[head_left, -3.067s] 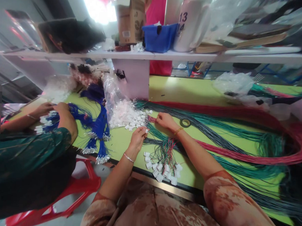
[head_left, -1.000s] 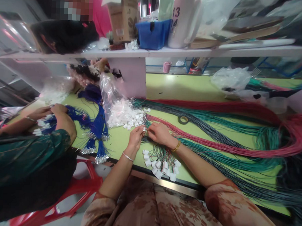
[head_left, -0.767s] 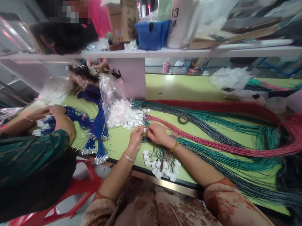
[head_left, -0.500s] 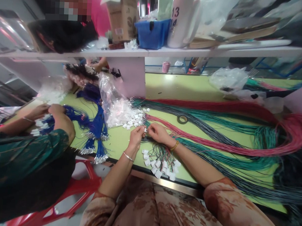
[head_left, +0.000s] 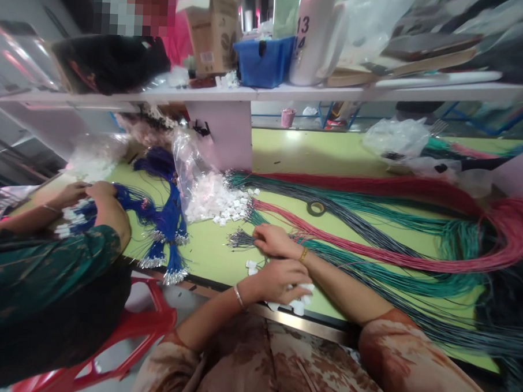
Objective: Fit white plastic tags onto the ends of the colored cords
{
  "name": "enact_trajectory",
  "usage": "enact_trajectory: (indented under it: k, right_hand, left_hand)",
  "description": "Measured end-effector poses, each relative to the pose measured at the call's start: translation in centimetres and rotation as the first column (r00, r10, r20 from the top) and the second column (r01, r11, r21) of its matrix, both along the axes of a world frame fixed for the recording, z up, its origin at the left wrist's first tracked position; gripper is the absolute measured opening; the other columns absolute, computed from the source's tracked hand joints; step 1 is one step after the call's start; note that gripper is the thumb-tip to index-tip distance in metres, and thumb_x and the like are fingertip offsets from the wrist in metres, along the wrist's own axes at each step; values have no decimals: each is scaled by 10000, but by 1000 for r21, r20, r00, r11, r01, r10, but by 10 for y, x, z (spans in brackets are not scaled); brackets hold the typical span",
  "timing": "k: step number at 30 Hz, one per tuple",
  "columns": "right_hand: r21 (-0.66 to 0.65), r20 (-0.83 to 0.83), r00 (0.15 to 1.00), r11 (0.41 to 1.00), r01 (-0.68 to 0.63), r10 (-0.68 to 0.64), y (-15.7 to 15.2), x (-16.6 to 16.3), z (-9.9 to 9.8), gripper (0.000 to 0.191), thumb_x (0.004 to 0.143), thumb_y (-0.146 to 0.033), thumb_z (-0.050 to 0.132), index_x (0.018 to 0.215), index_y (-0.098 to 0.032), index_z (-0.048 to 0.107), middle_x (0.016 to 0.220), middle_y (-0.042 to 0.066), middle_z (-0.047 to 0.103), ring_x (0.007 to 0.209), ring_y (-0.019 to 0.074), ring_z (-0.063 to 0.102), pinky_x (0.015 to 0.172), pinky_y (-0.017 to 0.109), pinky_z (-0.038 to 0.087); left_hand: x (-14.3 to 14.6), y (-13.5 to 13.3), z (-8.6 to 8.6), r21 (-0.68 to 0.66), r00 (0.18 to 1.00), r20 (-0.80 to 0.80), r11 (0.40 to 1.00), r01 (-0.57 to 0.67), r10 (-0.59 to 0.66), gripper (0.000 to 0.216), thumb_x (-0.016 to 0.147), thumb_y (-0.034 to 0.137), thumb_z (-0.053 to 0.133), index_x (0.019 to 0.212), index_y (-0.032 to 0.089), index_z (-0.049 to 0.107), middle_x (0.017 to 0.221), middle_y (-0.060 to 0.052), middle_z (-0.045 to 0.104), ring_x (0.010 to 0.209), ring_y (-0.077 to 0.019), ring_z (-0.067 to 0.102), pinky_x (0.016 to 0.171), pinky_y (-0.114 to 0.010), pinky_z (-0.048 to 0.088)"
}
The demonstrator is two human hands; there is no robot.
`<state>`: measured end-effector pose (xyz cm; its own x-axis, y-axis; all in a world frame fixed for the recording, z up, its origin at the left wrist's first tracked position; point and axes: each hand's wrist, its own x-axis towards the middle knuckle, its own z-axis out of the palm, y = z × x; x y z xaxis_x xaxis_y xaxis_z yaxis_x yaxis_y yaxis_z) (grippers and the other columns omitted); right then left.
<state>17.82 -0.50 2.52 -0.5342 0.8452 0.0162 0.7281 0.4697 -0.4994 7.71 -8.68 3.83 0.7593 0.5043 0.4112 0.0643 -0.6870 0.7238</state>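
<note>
My left hand (head_left: 284, 281) is over the pile of white connectors (head_left: 299, 307) at the table's front edge. Its fingers are bent but apart, with white showing between them. Just above it, my right hand (head_left: 273, 240) lies on the wires, fingers curled together beside the bare tips of a dark wire bundle (head_left: 242, 239). Whatever those fingers pinch is too small to make out. Two more white connectors (head_left: 251, 267) lie left of my left hand. Red wires (head_left: 329, 238) and green wires (head_left: 370, 276) stretch off to the right.
A clear bag spills loose white connectors (head_left: 218, 200) behind my hands. A tape roll (head_left: 316, 208) sits among the wires. On the left, a co-worker's hands (head_left: 101, 195) work by blue wire bundles (head_left: 169, 215). A shelf (head_left: 266, 93) with a blue bin (head_left: 264, 60) crosses above.
My left hand has left the spot where both hands met and come down right, over the connector pile. My right hand has shifted slightly down, and the dark wire tips are now uncovered.
</note>
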Motion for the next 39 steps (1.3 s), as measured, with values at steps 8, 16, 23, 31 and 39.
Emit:
enact_trajectory:
  k: [8, 16, 23, 31, 39]
  right_hand:
    - [119, 25, 1000, 993, -4, 1, -6, 5, -9, 200, 912, -236, 434, 829, -175, 605, 854, 65, 620, 786, 163, 518, 685, 256, 316]
    - [1, -203, 978, 999, 44, -43, 2, 11, -8, 100, 848, -202, 468, 834, -171, 561, 719, 19, 605, 630, 131, 472, 622, 237, 312]
    - [-139, -513, 858, 989, -49, -29, 13, -14, 12, 114, 777, -253, 516, 743, -152, 558, 678, -9, 561, 609, 103, 451, 590, 218, 347]
    - [-129, -674, 725, 989, 71, -140, 17, -27, 19, 175, 761, -325, 523, 710, -159, 549, 646, -9, 551, 609, 105, 446, 588, 220, 359]
    - [-83, -556, 807, 980, 183, -198, 18, -19, 11, 190, 766, -299, 489, 630, -167, 500, 567, -30, 480, 543, 89, 373, 527, 221, 275]
  left_hand:
    - [-101, 92, -13, 371, 227, -370, 367, -853, 901, 187, 872, 209, 455, 877, 136, 626, 948, -158, 599, 856, -259, 577, 755, -360, 426]
    - [-122, 98, -29, 141, 267, -379, 341, -929, 886, 113, 762, 148, 554, 872, 174, 551, 739, -52, 562, 688, -203, 535, 642, -299, 366]
    - [-109, 103, -8, -775, 493, 123, 393, -494, 861, 186, 713, 277, 677, 829, 144, 618, 770, -19, 598, 571, -80, 492, 547, -211, 389]
    - [-88, 101, -7, -931, 519, 287, 362, -46, 805, 186, 697, 187, 736, 841, 135, 630, 734, -11, 623, 543, -48, 523, 509, -156, 412]
    - [-79, 95, -18, -923, 580, 306, 384, -12, 755, 207, 685, 225, 762, 842, 119, 678, 813, -46, 669, 578, -52, 524, 535, -164, 425]
